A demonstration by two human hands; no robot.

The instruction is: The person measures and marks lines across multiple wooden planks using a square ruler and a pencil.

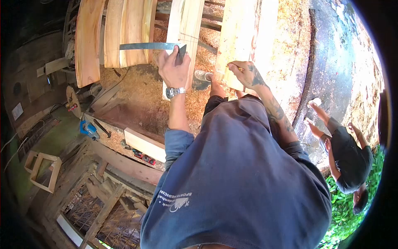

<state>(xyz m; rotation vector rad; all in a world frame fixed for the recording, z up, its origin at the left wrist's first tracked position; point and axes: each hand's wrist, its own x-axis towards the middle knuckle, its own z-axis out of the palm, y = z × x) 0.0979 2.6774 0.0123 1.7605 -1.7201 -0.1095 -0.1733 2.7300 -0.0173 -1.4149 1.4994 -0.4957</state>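
Observation:
My left hand (174, 69), with a metal-banded watch on its wrist, is closed round the thick stock of a try square (145, 46). The square's long metal blade points left, above the ends of two pale boards. Under this hand lies a narrow light board (187, 20). My right hand (245, 74) is closed in a pinch over the near end of a wider plank (236, 33). A thin yellowish pencil (241, 69) shows between its fingers, mostly hidden.
More wooden boards (89, 41) lie side by side at upper left. Sawdust covers the ground. A blue power tool (89, 129) and a small wooden frame (43, 170) are at left. Another person (348, 157) in dark clothes is at right, near a wet pavement (331, 54).

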